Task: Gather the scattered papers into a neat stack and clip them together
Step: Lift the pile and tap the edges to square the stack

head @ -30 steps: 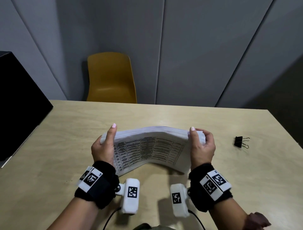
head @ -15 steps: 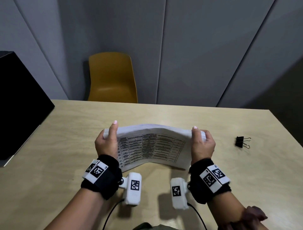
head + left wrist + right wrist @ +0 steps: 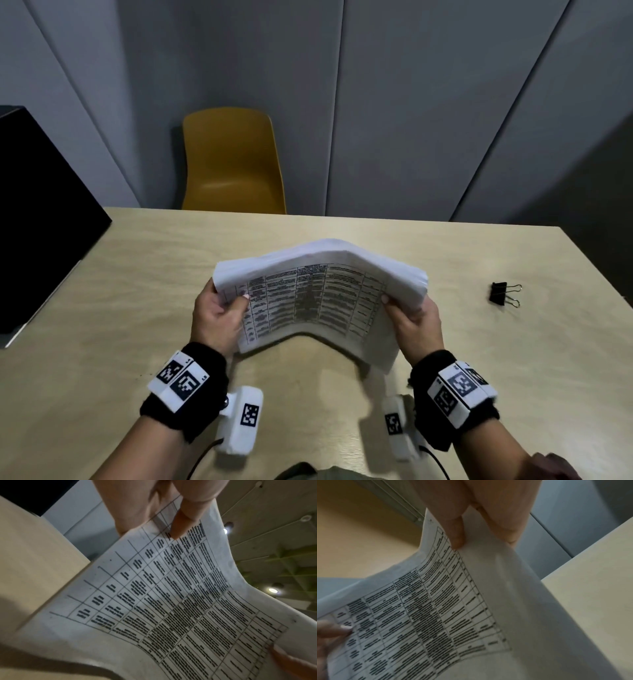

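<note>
A stack of white papers printed with a table is held above the wooden table, bowed upward in the middle. My left hand grips its left edge, thumb on the printed face. My right hand grips its right edge the same way. The left wrist view shows the printed sheet with my left thumb pressing on it. In the right wrist view my right thumb lies on the sheet. A black binder clip lies on the table to the right, apart from both hands.
A black box sits at the table's left edge. A yellow chair stands behind the table's far edge, against a grey panelled wall. Bare tabletop lies between the papers and the clip.
The stack has risen off the table and bows more sharply in the middle. Both hands have shifted their grip lower on the side edges, thumbs now on the printed face.
</note>
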`<state>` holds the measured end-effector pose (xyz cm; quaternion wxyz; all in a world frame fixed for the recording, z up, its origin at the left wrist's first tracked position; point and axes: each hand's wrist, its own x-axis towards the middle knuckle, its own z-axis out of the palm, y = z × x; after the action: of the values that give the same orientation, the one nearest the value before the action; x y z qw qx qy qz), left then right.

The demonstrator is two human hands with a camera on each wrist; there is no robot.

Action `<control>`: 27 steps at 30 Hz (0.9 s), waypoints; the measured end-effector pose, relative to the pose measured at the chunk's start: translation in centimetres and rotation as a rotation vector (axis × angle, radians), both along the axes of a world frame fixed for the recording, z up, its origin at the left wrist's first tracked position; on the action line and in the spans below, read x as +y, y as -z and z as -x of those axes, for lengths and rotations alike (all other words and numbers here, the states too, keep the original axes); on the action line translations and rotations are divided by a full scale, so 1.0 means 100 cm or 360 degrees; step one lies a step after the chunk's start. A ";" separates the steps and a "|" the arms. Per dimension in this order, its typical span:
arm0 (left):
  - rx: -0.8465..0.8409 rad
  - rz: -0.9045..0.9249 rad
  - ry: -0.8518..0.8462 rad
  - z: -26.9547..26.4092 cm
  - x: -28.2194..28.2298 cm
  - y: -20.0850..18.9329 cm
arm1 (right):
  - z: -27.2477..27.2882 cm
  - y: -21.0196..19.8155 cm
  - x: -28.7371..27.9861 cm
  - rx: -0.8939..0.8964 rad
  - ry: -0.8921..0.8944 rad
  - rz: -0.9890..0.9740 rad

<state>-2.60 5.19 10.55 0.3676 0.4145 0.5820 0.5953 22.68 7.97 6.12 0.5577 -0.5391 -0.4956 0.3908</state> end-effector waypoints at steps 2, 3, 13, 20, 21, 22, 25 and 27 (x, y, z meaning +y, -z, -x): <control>-0.0014 0.0035 0.0054 0.006 -0.001 0.000 | -0.002 0.005 -0.001 0.0006 -0.0020 0.0085; -0.0049 0.0095 0.0081 0.007 -0.003 0.003 | -0.001 0.008 -0.001 -0.0023 -0.0063 0.0156; -0.0178 0.0233 0.0048 0.006 -0.009 0.014 | 0.000 0.009 -0.011 -0.0090 -0.0121 0.0214; -0.0213 0.0221 -0.0067 -0.003 -0.011 0.020 | 0.009 0.007 -0.018 -0.0109 0.0033 0.0257; -0.0157 0.0205 -0.0053 -0.003 -0.011 0.020 | 0.008 0.009 -0.018 -0.0098 0.0032 0.0255; -0.0092 0.0181 -0.0068 -0.003 -0.011 0.017 | 0.007 0.008 -0.019 -0.0127 0.0033 0.0233; 0.0234 -0.0128 -0.0209 0.001 -0.013 0.016 | 0.009 -0.005 -0.026 -0.0296 0.0233 -0.0064; 0.0603 -0.0407 -0.0319 0.007 -0.014 0.018 | 0.012 -0.021 -0.029 -0.0471 0.0347 -0.0517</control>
<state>-3.26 3.82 8.79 0.1356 0.5021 0.5987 0.6092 21.50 5.06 8.19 0.5973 -0.5440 -0.5672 0.1601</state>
